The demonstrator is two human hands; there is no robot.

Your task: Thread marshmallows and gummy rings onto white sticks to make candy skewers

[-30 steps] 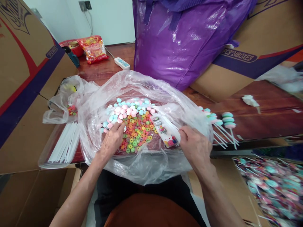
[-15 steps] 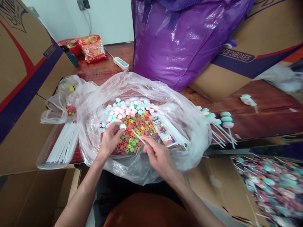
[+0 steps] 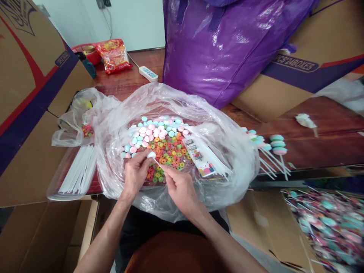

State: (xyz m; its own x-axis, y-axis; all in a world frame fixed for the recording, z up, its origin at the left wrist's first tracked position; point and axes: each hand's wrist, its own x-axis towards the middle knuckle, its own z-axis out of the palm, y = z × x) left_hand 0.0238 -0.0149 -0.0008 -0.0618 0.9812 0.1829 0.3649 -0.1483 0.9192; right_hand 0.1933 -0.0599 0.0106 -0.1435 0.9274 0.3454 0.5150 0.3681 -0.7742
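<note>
Between the thumb and fingers of my left hand (image 3: 135,172) is a pale blue-and-white marshmallow (image 3: 151,154). My right hand (image 3: 180,185) pinches a thin white stick (image 3: 157,162), whose tip meets the marshmallow; whether it has gone in I cannot tell. Both hands are over a clear plastic bag (image 3: 182,100) spread open on the table. Inside it lie pink, blue and white marshmallows (image 3: 149,132) and, nearer me, colourful ring-shaped candies (image 3: 170,149). A printed card packet (image 3: 200,159) and white sticks (image 3: 216,157) rest at the bag's right.
A tray of white sticks (image 3: 76,170) stands at the left beside a cardboard box (image 3: 31,94). Finished marshmallow skewers (image 3: 278,145) lie to the right. Below them a carton holds many wrapped sweets (image 3: 332,223). A purple bag (image 3: 224,53) stands behind.
My right hand has moved left and brought the stick's tip to the marshmallow in my left hand. The whole view has shifted slightly.
</note>
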